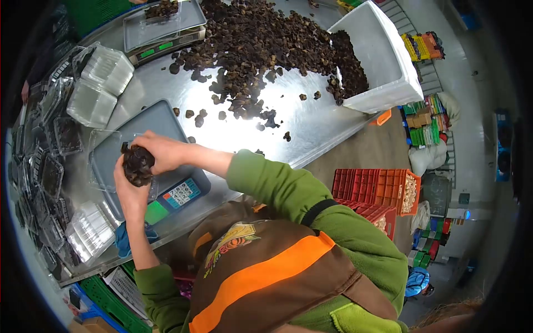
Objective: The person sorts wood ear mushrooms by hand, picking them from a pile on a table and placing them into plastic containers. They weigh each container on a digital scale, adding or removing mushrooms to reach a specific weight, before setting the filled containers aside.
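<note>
Both my hands hold one clump of dark brown mushroom-like pieces [137,165] above the grey tray of a digital scale [166,125]. My left hand [133,191] wraps the clump from the near left side. From the right, my right hand [161,151] presses against it with bent fingers. A clear plastic container [100,145] lies under and beside the hands on the scale, partly hidden by them. The scale's keypad [182,192] faces me.
A large pile of dark pieces [266,44] covers the metal table's far part, beside a white foam box [388,61]. Clear containers [91,102] crowd the left side. A second scale [166,44] stands at the back. Red crates [363,186] stand on the floor at right.
</note>
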### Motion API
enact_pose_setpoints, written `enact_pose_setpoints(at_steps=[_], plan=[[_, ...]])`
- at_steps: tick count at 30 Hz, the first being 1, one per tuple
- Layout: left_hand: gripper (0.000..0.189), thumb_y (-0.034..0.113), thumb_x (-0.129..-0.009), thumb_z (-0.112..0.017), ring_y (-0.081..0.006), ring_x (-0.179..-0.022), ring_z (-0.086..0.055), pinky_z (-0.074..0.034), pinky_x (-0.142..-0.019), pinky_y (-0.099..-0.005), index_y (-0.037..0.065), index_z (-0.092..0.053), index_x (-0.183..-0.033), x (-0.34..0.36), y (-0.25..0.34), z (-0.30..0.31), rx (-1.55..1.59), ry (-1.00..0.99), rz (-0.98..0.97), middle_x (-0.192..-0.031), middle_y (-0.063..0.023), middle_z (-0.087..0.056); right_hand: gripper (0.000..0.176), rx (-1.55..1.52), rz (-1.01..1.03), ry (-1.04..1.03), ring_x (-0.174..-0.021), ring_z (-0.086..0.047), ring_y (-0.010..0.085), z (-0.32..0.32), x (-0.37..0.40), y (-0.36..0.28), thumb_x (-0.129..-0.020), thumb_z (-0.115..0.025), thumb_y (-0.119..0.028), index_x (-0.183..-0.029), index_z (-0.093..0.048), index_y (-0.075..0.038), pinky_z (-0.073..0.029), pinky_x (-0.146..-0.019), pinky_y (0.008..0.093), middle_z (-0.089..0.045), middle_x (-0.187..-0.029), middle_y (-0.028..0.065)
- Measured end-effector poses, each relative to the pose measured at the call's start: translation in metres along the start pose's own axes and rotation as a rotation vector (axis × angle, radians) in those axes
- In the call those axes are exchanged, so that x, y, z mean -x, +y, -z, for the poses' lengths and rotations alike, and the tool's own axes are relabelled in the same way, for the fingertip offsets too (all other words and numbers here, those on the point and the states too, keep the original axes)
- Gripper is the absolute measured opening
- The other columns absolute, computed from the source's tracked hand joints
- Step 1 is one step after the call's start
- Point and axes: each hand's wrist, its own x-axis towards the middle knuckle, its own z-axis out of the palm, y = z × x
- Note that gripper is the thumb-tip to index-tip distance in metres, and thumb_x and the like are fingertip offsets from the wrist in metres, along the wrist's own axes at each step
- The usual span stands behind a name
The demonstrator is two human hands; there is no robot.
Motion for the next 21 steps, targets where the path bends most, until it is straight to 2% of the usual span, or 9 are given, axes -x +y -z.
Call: enact_pose_setpoints(at_steps=[5, 8, 10, 11, 15, 17, 18, 20, 21], plan=[[0.08, -0.002, -0.064, -0.076, -0.0355, -0.121, -0.049, -0.042, -0.102, -0.0403, 0.007, -0.043, -0.136, 0.005, -0.021, 0.018, -0.164, -0.169, 0.043, -0.131, -0.0177, -0.046, 0.072, 0.221, -0.056, -0.003, -0.115, -0.05, 0.0388, -0.027, -0.015, 0.001, -0.065, -0.073, -0.005, -0.131, -0.046, -0.012, -0.042, -0.101, 0.0397, -0.045, -0.125, 0.0179], [0.077, -0.004, -0.066, -0.075, -0.0349, -0.121, -0.049, -0.043, -0.1, -0.0392, 0.007, -0.044, -0.136, 0.002, -0.025, 0.031, -0.16, -0.195, -0.025, -0.132, -0.0165, -0.046, 0.059, 0.244, 0.128, 0.111, -0.112, -0.055, 0.0354, -0.019, -0.02, 0.003, -0.068, -0.071, -0.003, -0.125, -0.054, -0.01, -0.046, -0.097, 0.0388, -0.047, -0.123, 0.0175], [0.074, -0.006, -0.068, -0.072, -0.0331, -0.121, -0.049, -0.045, -0.098, -0.0378, 0.007, -0.044, -0.135, -0.001, -0.029, 0.038, -0.098, -0.222, -0.063, -0.134, -0.0166, -0.045, 0.046, 0.008, 0.039, 0.067, -0.105, -0.061, 0.0324, -0.006, -0.026, -0.005, -0.071, -0.068, -0.002, -0.115, -0.061, -0.007, -0.051, -0.089, 0.0363, -0.048, -0.126, 0.0189], [0.063, -0.006, -0.073, -0.068, -0.0307, -0.118, -0.052, -0.047, -0.095, -0.0362, 0.005, -0.047, -0.131, -0.001, -0.029, 0.04, -0.16, -0.187, -0.109, -0.134, -0.0161, -0.046, 0.037, -0.116, 0.061, 0.115, -0.096, -0.065, 0.0284, -0.01, -0.027, -0.004, -0.074, -0.066, -0.001, -0.11, -0.064, -0.005, -0.054, -0.082, 0.0346, -0.055, -0.119, 0.0187], [0.047, -0.005, -0.08, -0.063, -0.029, -0.109, -0.058, -0.049, -0.089, -0.0348, 0.003, -0.053, -0.125, -0.009, -0.021, 0.047, -0.016, -0.194, -0.026, -0.128, -0.0159, -0.052, 0.031, 0.007, 0.11, 0.068, -0.094, -0.066, 0.0259, -0.011, -0.039, -0.002, -0.077, -0.064, -0.002, -0.108, -0.065, -0.003, -0.054, -0.081, 0.0356, -0.062, -0.108, 0.0156], [0.034, -0.002, -0.084, -0.061, -0.0264, -0.097, -0.062, -0.051, -0.083, -0.0327, 0.001, -0.057, -0.118, -0.012, -0.024, 0.047, 0.004, -0.099, 0.057, -0.118, -0.0141, -0.059, 0.027, 0.16, 0.212, 0.278, -0.091, -0.066, 0.0229, -0.009, -0.042, 0.0, -0.078, -0.066, -0.006, -0.105, -0.066, -0.002, -0.053, -0.079, 0.0351, -0.067, -0.097, 0.0137], [0.034, -0.002, -0.084, -0.061, -0.0264, -0.097, -0.062, -0.051, -0.083, -0.0327, 0.001, -0.057, -0.118, -0.014, -0.031, 0.048, 0.01, -0.106, 0.054, -0.118, -0.0141, -0.059, 0.027, 0.164, 0.205, 0.283, -0.091, -0.066, 0.0229, -0.004, -0.042, 0.003, -0.078, -0.066, -0.006, -0.105, -0.066, -0.002, -0.053, -0.079, 0.0351, -0.067, -0.097, 0.0137], [0.03, -0.004, -0.083, -0.062, -0.026, -0.087, -0.065, -0.053, -0.079, -0.032, -0.001, -0.059, -0.113, -0.015, -0.046, 0.038, -0.048, -0.01, -0.124, -0.112, -0.0138, -0.062, 0.029, -0.052, 0.182, 0.519, -0.083, -0.067, 0.024, 0.023, -0.032, 0.016, -0.074, -0.068, -0.012, -0.102, -0.069, -0.003, -0.053, -0.077, 0.0342, -0.068, -0.098, 0.0145], [0.029, -0.003, -0.082, -0.063, -0.0256, -0.089, -0.066, -0.053, -0.078, -0.0315, -0.001, -0.059, -0.111, -0.013, -0.04, 0.039, -0.05, -0.024, -0.134, -0.111, -0.0131, -0.062, 0.03, -0.137, 0.071, 0.607, -0.078, -0.066, 0.0164, 0.038, -0.023, 0.025, -0.079, -0.069, -0.012, -0.107, -0.066, -0.004, -0.054, -0.068, 0.0307, -0.069, -0.098, 0.0107]])
